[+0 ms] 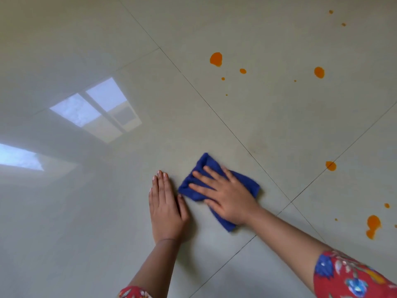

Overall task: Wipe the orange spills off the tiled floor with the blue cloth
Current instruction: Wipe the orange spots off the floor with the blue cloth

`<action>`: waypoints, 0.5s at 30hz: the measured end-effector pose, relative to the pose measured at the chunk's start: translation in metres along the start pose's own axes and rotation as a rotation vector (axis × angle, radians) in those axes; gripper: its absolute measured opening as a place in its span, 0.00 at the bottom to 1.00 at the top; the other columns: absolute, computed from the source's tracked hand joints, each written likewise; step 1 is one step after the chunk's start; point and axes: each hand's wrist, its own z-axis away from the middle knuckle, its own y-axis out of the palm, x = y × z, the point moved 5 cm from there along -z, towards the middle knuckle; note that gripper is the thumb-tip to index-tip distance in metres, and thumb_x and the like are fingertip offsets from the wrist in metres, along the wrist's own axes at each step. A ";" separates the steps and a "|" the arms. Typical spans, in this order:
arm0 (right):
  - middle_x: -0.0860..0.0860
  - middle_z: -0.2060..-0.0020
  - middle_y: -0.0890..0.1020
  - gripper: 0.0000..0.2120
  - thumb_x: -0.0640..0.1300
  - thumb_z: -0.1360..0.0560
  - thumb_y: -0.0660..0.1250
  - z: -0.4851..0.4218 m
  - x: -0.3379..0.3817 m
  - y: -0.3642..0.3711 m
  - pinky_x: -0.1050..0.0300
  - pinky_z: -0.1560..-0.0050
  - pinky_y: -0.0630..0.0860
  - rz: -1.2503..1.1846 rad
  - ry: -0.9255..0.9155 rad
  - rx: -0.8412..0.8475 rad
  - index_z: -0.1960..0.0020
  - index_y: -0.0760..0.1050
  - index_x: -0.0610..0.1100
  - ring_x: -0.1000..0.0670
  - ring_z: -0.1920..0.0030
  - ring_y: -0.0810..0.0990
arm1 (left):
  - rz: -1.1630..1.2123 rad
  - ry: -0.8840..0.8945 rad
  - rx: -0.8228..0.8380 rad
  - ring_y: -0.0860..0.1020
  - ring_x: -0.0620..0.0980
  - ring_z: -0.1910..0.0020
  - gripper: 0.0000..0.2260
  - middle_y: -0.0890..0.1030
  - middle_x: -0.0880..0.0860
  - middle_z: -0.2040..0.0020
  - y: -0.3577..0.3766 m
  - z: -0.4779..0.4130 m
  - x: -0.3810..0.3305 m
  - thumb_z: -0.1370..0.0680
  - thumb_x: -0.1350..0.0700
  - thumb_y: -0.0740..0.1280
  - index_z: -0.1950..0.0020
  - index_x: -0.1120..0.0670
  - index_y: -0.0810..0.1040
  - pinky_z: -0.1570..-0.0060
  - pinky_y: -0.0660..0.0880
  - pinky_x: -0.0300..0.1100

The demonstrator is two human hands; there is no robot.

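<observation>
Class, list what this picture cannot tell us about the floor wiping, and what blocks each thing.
1. Head view: underside of the blue cloth and the floor beneath, covered by the cloth and right hand.
2. Head view: floor under the flat left hand.
3. Head view: two dull specks at top right, too small to identify.
4. Head view: any spills past the right edge, beside the orange splash.
</observation>
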 end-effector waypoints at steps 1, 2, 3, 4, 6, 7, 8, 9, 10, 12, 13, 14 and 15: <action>0.55 0.23 0.56 0.27 0.53 0.21 0.54 0.008 -0.022 -0.001 0.42 0.26 0.52 0.012 0.082 -0.016 0.23 0.55 0.58 0.49 0.23 0.53 | -0.020 0.004 0.008 0.53 0.51 0.23 0.28 0.58 0.55 0.22 0.000 0.000 -0.002 0.22 0.53 0.53 0.23 0.60 0.57 0.25 0.48 0.45; 0.54 0.23 0.57 0.27 0.53 0.22 0.53 0.013 -0.049 -0.003 0.40 0.28 0.55 0.016 0.249 -0.045 0.23 0.56 0.57 0.49 0.23 0.54 | -0.041 0.014 0.027 0.51 0.49 0.22 0.28 0.56 0.54 0.22 0.001 0.000 -0.003 0.22 0.53 0.52 0.22 0.59 0.56 0.24 0.47 0.45; 0.54 0.23 0.58 0.26 0.53 0.22 0.51 0.016 -0.076 -0.008 0.38 0.28 0.58 0.004 0.475 -0.087 0.23 0.56 0.56 0.48 0.23 0.55 | -0.056 0.030 0.046 0.49 0.47 0.22 0.28 0.54 0.52 0.21 0.001 0.001 -0.006 0.22 0.53 0.52 0.22 0.58 0.55 0.24 0.46 0.46; 0.52 0.23 0.59 0.26 0.53 0.21 0.50 0.017 -0.090 -0.014 0.37 0.29 0.59 -0.007 0.679 -0.122 0.23 0.57 0.55 0.47 0.23 0.56 | -0.062 0.048 0.060 0.48 0.46 0.22 0.28 0.53 0.51 0.21 0.001 0.001 -0.007 0.22 0.53 0.52 0.22 0.56 0.54 0.24 0.46 0.46; 0.49 0.24 0.61 0.27 0.52 0.23 0.50 0.009 -0.073 -0.018 0.36 0.30 0.61 0.022 0.808 -0.195 0.24 0.60 0.50 0.43 0.24 0.59 | -0.070 0.082 0.080 0.48 0.46 0.22 0.28 0.53 0.50 0.21 0.001 0.000 -0.011 0.22 0.52 0.52 0.22 0.54 0.54 0.24 0.46 0.47; 0.48 0.24 0.62 0.28 0.51 0.23 0.51 0.000 -0.047 -0.013 0.36 0.30 0.62 0.034 0.686 -0.191 0.24 0.61 0.49 0.42 0.25 0.61 | -0.078 0.095 0.087 0.48 0.46 0.22 0.28 0.53 0.50 0.21 0.002 0.000 -0.011 0.22 0.52 0.52 0.22 0.54 0.55 0.24 0.47 0.48; 0.48 0.24 0.61 0.28 0.51 0.23 0.52 -0.007 -0.016 -0.007 0.37 0.30 0.61 0.034 0.480 -0.152 0.24 0.61 0.50 0.43 0.25 0.60 | -0.085 0.101 0.091 0.49 0.46 0.22 0.28 0.54 0.50 0.21 0.003 0.000 -0.011 0.22 0.52 0.52 0.22 0.54 0.55 0.25 0.48 0.49; 0.50 0.23 0.60 0.28 0.51 0.23 0.53 -0.010 0.010 0.000 0.39 0.28 0.58 0.027 0.273 -0.093 0.23 0.58 0.51 0.44 0.24 0.58 | -0.088 0.100 0.094 0.49 0.45 0.22 0.28 0.54 0.50 0.21 0.003 0.000 -0.010 0.22 0.52 0.52 0.22 0.53 0.55 0.25 0.49 0.49; 0.51 0.23 0.58 0.27 0.52 0.22 0.53 -0.015 0.022 0.004 0.42 0.26 0.53 0.015 0.138 -0.043 0.23 0.56 0.53 0.46 0.23 0.56 | -0.088 0.095 0.099 0.49 0.45 0.22 0.28 0.55 0.50 0.21 0.004 0.000 -0.009 0.22 0.53 0.51 0.22 0.53 0.55 0.25 0.49 0.49; 0.52 0.23 0.59 0.27 0.52 0.22 0.52 -0.036 -0.002 -0.005 0.43 0.26 0.52 -0.002 0.101 -0.049 0.23 0.57 0.54 0.47 0.23 0.57 | -0.090 0.093 0.109 0.49 0.45 0.22 0.28 0.54 0.50 0.21 0.004 0.001 -0.011 0.22 0.52 0.51 0.21 0.53 0.54 0.25 0.49 0.49; 0.51 0.24 0.61 0.27 0.52 0.22 0.51 -0.048 -0.024 -0.008 0.41 0.27 0.55 -0.004 0.183 -0.061 0.24 0.59 0.53 0.47 0.24 0.59 | -0.095 0.097 0.111 0.48 0.45 0.22 0.28 0.53 0.49 0.21 0.004 0.000 -0.011 0.22 0.52 0.51 0.21 0.53 0.53 0.25 0.49 0.49; 0.50 0.24 0.62 0.27 0.52 0.23 0.49 -0.053 -0.051 -0.012 0.40 0.28 0.58 -0.008 0.316 -0.067 0.24 0.60 0.52 0.46 0.24 0.60 | -0.104 0.108 0.118 0.48 0.45 0.22 0.28 0.52 0.49 0.21 0.005 0.000 -0.012 0.21 0.51 0.51 0.21 0.52 0.53 0.25 0.49 0.49; 0.50 0.24 0.61 0.28 0.53 0.23 0.47 -0.050 -0.080 -0.016 0.38 0.28 0.58 -0.016 0.476 -0.074 0.24 0.61 0.52 0.45 0.24 0.60 | -0.112 0.122 0.126 0.48 0.45 0.22 0.27 0.52 0.48 0.21 0.005 0.000 -0.014 0.21 0.51 0.51 0.21 0.51 0.53 0.25 0.49 0.49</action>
